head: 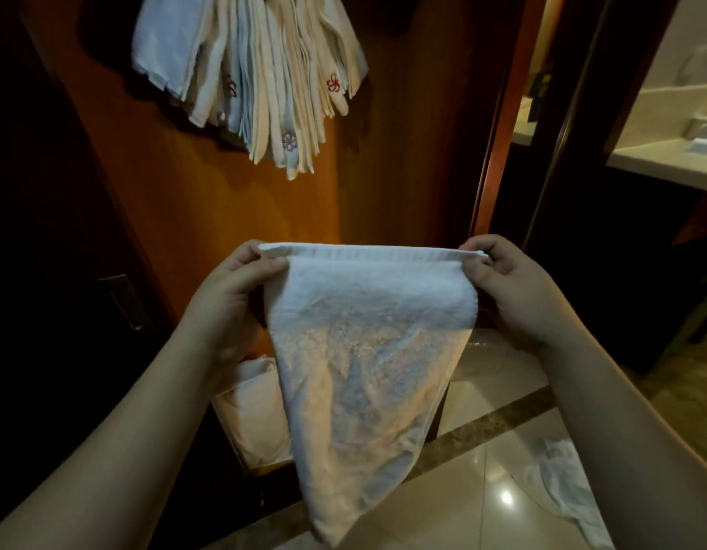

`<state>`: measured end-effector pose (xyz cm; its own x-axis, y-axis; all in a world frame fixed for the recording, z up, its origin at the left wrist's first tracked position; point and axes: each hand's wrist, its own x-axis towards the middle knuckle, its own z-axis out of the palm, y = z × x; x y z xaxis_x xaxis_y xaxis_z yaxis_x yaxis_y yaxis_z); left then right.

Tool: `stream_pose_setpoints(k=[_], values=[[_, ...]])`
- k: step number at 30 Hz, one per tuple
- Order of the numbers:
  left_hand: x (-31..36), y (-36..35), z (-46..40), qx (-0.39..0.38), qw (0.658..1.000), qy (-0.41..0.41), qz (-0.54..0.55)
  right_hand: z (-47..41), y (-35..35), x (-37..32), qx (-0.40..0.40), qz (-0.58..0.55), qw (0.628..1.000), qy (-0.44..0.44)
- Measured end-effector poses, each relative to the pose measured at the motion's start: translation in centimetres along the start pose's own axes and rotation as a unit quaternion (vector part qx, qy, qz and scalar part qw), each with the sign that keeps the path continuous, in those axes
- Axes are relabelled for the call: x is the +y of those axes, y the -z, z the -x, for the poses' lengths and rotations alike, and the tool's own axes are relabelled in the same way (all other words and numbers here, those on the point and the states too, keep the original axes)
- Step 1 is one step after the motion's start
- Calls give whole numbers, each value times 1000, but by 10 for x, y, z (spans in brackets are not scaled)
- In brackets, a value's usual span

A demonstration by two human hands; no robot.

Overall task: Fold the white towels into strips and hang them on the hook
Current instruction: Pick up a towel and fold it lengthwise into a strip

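Observation:
A white towel hangs in front of me, stretched flat along its top hem and narrowing toward the floor. My left hand pinches the hem's left corner and my right hand pinches the right corner. Above, a bunch of folded white towel strips hangs against the wooden wall, some with small embroidered flowers. The hook that holds them is hidden above the frame.
A pile of white towels lies low behind the held towel. Another white cloth lies on the glossy tiled floor at right. A wooden door frame stands right of the wall, with a pale counter beyond.

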<state>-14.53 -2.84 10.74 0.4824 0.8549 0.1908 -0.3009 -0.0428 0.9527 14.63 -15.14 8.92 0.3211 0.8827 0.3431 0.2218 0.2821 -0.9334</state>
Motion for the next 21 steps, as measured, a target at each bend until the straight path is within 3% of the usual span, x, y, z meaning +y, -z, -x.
stream_pose_setpoints(k=[3, 6, 8, 12, 16, 18, 21], values=[[7, -17, -6, 30, 997, 46, 57, -5, -4, 9, -17, -251, 967, -52], [5, -28, -8, 43, 994, 71, 70, 13, -18, 40, -87, -376, 902, -196], [0, -28, -7, 43, 993, 90, 62, 24, -23, 54, -128, -375, 886, -240], [-5, -15, 0, 26, 994, 108, 24, 23, -20, 52, -147, -356, 893, -234], [7, -4, 4, 4, 999, 45, -11, 23, -18, 38, -161, -353, 899, -204], [12, 0, 6, -4, 1000, 12, 26, 20, -21, 24, -170, -361, 899, -182], [0, 0, 15, -52, 989, 91, 108, 16, -32, 9, -158, -371, 898, -175]])
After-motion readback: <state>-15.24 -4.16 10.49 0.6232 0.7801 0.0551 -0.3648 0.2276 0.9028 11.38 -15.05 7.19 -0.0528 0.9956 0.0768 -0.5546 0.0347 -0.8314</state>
